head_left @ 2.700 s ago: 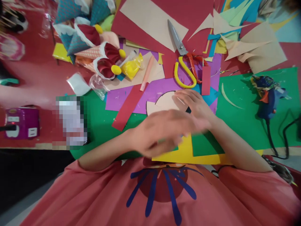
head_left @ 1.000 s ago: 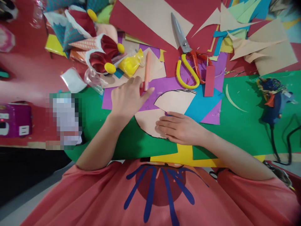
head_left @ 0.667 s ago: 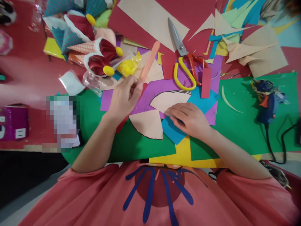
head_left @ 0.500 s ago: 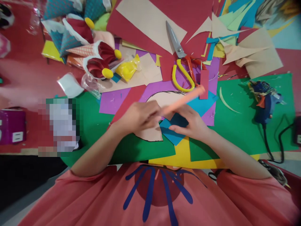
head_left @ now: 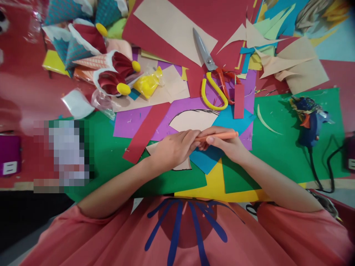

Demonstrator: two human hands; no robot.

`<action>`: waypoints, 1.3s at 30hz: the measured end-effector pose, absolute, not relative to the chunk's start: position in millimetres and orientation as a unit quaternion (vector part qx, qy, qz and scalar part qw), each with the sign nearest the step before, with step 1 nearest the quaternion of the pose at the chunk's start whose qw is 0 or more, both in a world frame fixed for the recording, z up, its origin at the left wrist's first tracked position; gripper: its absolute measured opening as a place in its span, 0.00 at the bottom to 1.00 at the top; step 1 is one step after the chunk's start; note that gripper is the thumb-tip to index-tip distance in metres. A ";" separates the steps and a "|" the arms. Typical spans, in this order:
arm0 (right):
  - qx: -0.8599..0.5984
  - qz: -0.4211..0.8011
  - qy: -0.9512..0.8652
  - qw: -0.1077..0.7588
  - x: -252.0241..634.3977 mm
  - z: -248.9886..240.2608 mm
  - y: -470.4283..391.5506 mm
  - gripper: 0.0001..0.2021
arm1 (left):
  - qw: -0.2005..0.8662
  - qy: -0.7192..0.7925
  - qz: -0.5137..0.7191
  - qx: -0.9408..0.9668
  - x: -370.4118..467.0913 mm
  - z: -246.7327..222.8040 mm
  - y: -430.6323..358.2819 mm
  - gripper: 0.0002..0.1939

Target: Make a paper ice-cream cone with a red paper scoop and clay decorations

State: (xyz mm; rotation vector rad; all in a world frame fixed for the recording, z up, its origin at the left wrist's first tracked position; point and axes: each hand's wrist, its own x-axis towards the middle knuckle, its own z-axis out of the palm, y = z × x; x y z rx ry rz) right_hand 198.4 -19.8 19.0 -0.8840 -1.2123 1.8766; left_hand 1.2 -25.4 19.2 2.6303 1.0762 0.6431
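Observation:
An orange marker (head_left: 226, 135) lies across both hands, roughly level. My left hand (head_left: 177, 146) is closed around its left end, fingers bent. My right hand (head_left: 222, 142) grips the marker from the right, thumb along it. Beneath the hands are a pale peach cutout with a black outline (head_left: 191, 120), partly covered, and a blue paper piece (head_left: 206, 160). A red strip (head_left: 146, 133) lies left of the hands. Scissors with yellow and red handles (head_left: 212, 74) rest just beyond them, beside a small red rectangle (head_left: 239, 101).
A blue glue gun (head_left: 310, 127) with a black cord is at the right on green sheets (head_left: 274, 159). Decorated paper cones (head_left: 83, 48) and a yellow wrapped packet (head_left: 148, 83) are at the upper left. Paper scraps (head_left: 288, 62) lie upper right. A blurred-out item (head_left: 68, 151) is at left.
The marker has swung from slanting upward to nearly level. My right hand has closed on it, and both hands have come together. The view has shifted slightly.

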 end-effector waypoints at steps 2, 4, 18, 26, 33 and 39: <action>-0.343 0.733 -0.464 0.361 198.6 18.1 -18.4 0.11 | 0.138 0.373 0.211 0.893 -0.7 19.9 -25.6 0.18; -0.343 0.731 -0.467 0.361 199.5 17.4 -18.5 0.11 | 0.161 0.379 0.211 0.886 -3.6 20.9 -24.9 0.19; -0.377 0.219 -0.863 0.256 209.6 8.6 -13.9 0.25 | 0.100 0.505 0.307 0.800 -40.7 23.9 13.0 0.10; -0.386 0.208 -0.852 0.286 212.0 7.6 -14.1 0.09 | 0.102 0.260 0.246 0.928 -20.2 35.2 -11.4 0.08; -0.474 0.235 -0.699 0.481 218.6 24.8 -14.4 0.04 | 0.044 0.285 0.196 0.937 -41.2 23.0 -51.1 0.09; -0.526 0.202 -0.641 0.522 220.1 20.5 -12.2 0.09 | 0.016 0.347 0.143 0.927 -76.5 12.1 -48.8 0.16</action>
